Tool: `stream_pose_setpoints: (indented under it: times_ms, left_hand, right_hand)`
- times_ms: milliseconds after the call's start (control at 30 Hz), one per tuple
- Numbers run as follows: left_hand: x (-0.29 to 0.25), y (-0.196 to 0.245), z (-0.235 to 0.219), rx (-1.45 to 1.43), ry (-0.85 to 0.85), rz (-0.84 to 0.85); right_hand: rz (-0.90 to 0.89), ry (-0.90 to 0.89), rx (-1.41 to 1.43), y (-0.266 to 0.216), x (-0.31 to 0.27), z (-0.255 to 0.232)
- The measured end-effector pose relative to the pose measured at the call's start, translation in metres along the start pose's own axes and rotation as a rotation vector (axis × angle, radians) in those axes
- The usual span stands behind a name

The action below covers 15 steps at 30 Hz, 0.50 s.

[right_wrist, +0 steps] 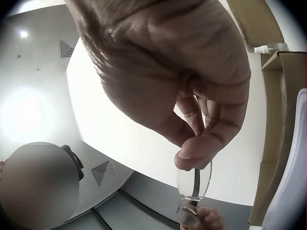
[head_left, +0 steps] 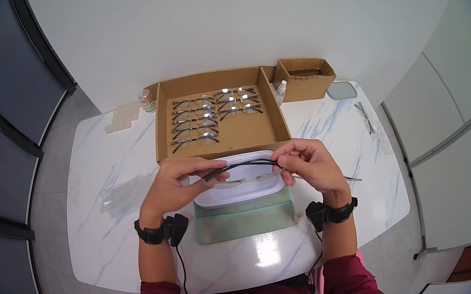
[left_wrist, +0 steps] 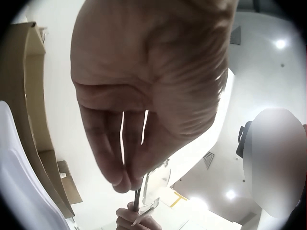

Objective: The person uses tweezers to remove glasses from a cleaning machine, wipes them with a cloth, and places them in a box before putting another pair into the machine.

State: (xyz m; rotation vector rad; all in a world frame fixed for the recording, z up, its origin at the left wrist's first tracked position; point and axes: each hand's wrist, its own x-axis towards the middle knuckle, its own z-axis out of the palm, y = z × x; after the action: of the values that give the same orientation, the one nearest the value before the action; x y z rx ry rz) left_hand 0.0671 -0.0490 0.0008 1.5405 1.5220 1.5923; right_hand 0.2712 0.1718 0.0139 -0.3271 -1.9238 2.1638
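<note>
A pair of eyeglasses with dark temples and clear lenses is held level in both hands, over a white plastic tub. My left hand pinches its left side between thumb and fingertips. Opposite, my right hand pinches the right side with thumb and forefinger. A clear lens shows just below the fingertips in the right wrist view. The left wrist view has the thin dark temple running from the left fingertips toward the other hand.
Under the tub lies a green cloth. Behind it stands a shallow cardboard tray with several eyeglasses in rows. Further right are a small cardboard box, a spray bottle and another pair of glasses. A plastic bag lies left.
</note>
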Motion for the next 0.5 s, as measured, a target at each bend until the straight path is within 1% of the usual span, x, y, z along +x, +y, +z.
stream_pose_setpoints:
  times_ms: [33, 67, 133, 167, 267, 333, 400, 500]
  left_hand:
    - [-0.001, 0.001, -0.004, 0.021, -0.057, -0.066]
    - [-0.003, 0.001, -0.007, 0.020, -0.055, -0.068]
    - [-0.004, 0.002, -0.013, -0.010, -0.152, -0.144]
    - [-0.004, 0.003, -0.014, -0.011, -0.150, -0.146]
    - [-0.004, 0.003, -0.017, -0.040, -0.141, -0.120]
    - [-0.003, 0.000, -0.017, 0.012, -0.129, -0.014]
    - [-0.002, 0.003, -0.016, 0.032, -0.133, 0.005]
    - [-0.003, 0.001, -0.017, 0.059, -0.140, 0.044]
  right_hand:
    - [0.002, -0.002, 0.000, 0.001, 0.001, 0.000]
    - [-0.010, 0.006, -0.017, 0.002, 0.001, 0.000]
    - [-0.019, 0.012, -0.034, 0.003, 0.002, 0.000]
    - [-0.011, 0.022, -0.045, 0.001, 0.002, 0.001]
    - [-0.018, 0.030, -0.069, 0.003, 0.004, 0.001]
    - [-0.036, 0.027, -0.083, 0.004, 0.004, 0.001]
    - [0.002, 0.046, -0.089, 0.001, 0.004, 0.003]
    - [0.009, 0.023, -0.123, 0.004, 0.003, 0.001]
